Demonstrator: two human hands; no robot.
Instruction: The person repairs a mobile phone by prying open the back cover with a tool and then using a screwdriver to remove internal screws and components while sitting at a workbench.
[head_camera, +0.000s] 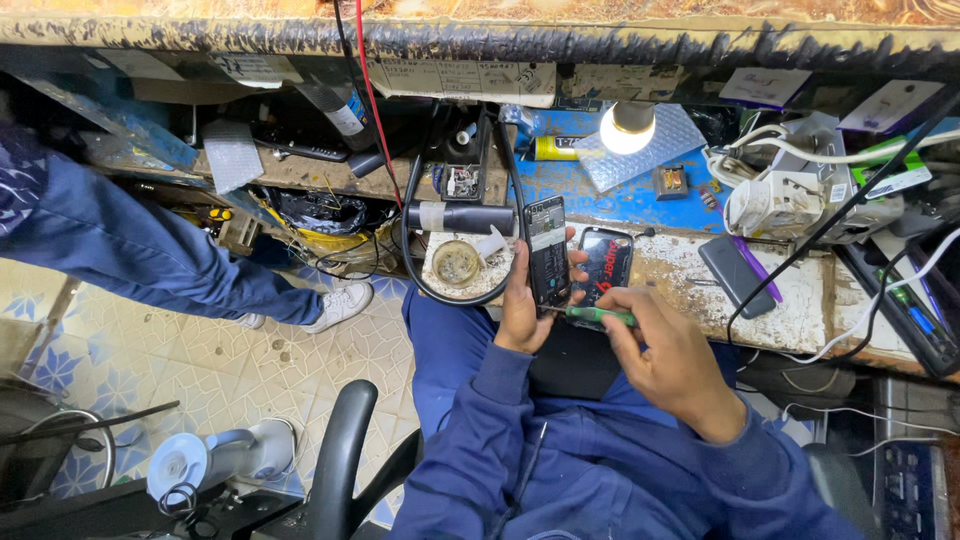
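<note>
Just phone (548, 252) beyond workbench (800, 310) edge

Screwdriver (600, 316) tip behind opened phone (548, 252)

Cluttered workbench (800, 310): phones (735, 275), lit bulb (627, 127)
</note>
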